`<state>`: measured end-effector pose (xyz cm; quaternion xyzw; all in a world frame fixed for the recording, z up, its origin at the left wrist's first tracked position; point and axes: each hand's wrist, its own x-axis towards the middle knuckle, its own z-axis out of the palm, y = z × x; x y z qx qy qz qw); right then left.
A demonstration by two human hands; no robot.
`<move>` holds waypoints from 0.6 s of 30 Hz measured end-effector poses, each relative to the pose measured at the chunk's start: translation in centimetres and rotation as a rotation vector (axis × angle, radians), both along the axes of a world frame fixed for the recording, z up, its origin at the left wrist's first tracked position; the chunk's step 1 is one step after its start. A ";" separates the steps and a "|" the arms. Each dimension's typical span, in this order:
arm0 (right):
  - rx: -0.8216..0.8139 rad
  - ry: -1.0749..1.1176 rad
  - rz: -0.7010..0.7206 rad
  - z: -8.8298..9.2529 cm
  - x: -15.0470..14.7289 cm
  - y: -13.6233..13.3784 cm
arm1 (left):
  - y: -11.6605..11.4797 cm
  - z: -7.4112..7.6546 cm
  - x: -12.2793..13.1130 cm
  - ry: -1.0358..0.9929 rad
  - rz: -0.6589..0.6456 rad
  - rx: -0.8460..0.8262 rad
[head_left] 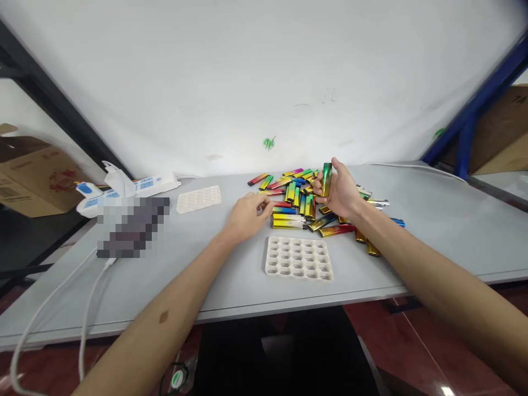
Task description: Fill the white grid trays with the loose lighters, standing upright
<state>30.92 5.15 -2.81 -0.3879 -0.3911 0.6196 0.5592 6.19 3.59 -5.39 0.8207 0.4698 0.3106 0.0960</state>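
Raised above the right part of the pile, my right hand (340, 192) is closed around a shiny green-and-gold flat tube (326, 179), held nearly upright with the palm turned up. My left hand (249, 215) rests low over the table at the pile's left edge. Its fingers are curled, thumb and forefinger close together, beside the ends of a red-and-blue tube (284, 210); anything between the fingertips is hidden. Many metallic tubes (289, 221) in gold, red, blue and green lie loosely heaped. In front of them sits a cream tray (298, 258) with rows of oval hollows.
Another cream tray (199, 199) lies to the left. Further left are a white power strip (154, 184) with plugs, a blurred-out dark object (136, 228) and white cables (86, 313). Cardboard boxes (37, 176) stand beyond the table's ends. A white wall (247, 82) rises behind.
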 end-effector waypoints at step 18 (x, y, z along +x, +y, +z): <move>-0.021 -0.037 0.097 0.0 0.1 0.0 | 0.0 0.1 0.0 0.020 -0.006 -0.010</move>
